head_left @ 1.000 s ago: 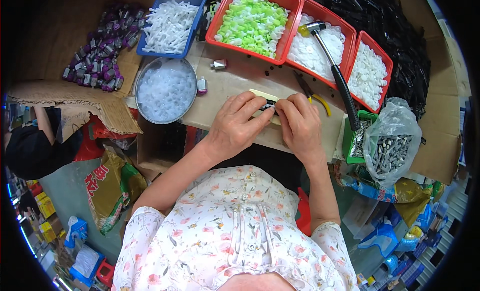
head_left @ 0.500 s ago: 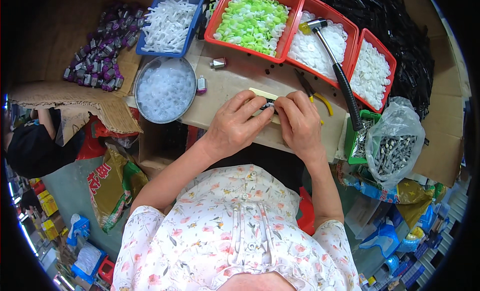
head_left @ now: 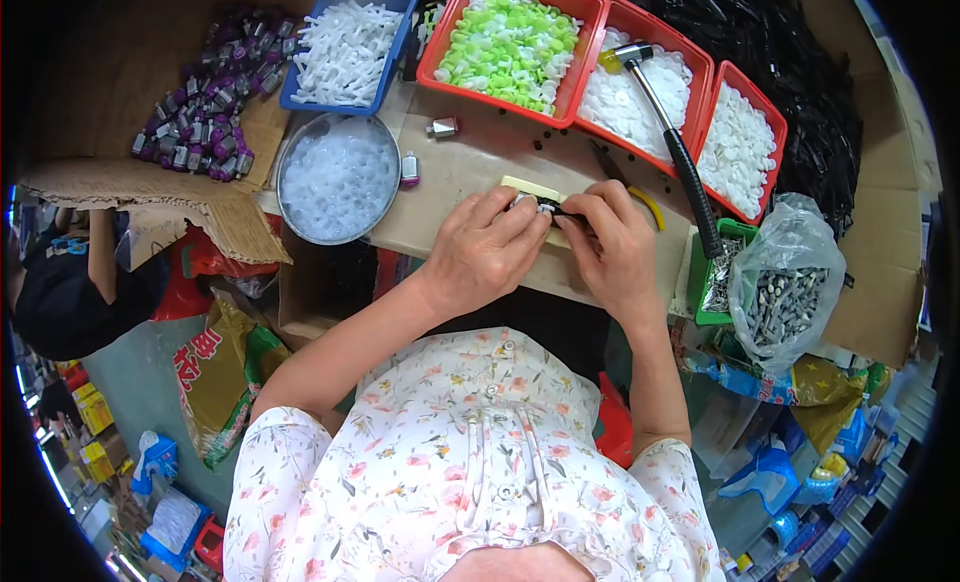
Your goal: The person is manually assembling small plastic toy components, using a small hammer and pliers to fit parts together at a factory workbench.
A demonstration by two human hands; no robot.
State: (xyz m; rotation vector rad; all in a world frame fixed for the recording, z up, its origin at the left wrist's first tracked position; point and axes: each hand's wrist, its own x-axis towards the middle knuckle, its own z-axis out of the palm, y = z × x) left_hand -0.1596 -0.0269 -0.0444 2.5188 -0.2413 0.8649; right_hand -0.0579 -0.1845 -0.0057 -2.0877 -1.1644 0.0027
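Observation:
A pale yellow block (head_left: 517, 186) lies on the work board, largely covered by my hands. My left hand (head_left: 482, 244) is closed at the block, its fingertips pressing a small black part with a whitish bit (head_left: 546, 206). To its right my right hand (head_left: 618, 244) pinches the dark end of that black part between thumb and fingers; the grip itself is partly hidden. Behind my right hand lie pliers with yellow handles (head_left: 648, 208). Two small clear-and-purple pieces rest on the board, one piece (head_left: 441, 128) toward the back and another piece (head_left: 410, 169) beside the round bowl.
Around the board stand a metal bowl of translucent pieces (head_left: 280, 197), a blue tray (head_left: 378, 94), red trays (head_left: 572, 102) and a green box (head_left: 697, 282). A hammer (head_left: 690, 167) leans across the red trays. A plastic bag (head_left: 790, 297) holds grey parts. Another person (head_left: 85, 292) is at far left.
My right hand has shifted slightly right and opened some distance from my left fingertips, and the dark end of the part now shows between them. My left hand stays at the block.

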